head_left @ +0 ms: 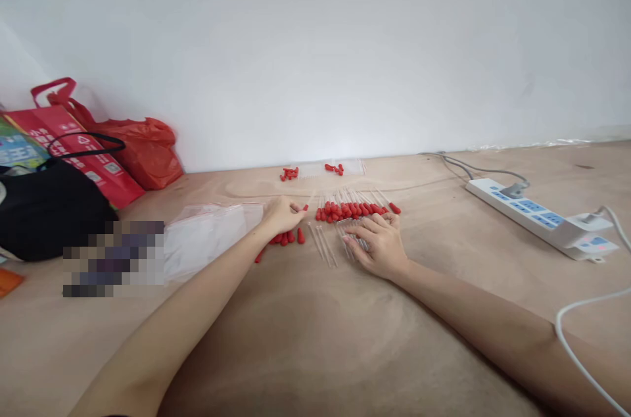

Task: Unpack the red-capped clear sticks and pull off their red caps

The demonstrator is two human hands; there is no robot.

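Left hand (283,214) grip pinches red rubbery cap (305,208); right hand (380,245) grip wide, flat on thin clear tubes (324,245); glossy bag (207,236) left.

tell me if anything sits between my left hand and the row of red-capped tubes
Nothing visible does: the left hand, pinching a red cap, is beside the row of red-capped tubes with only bare table between.
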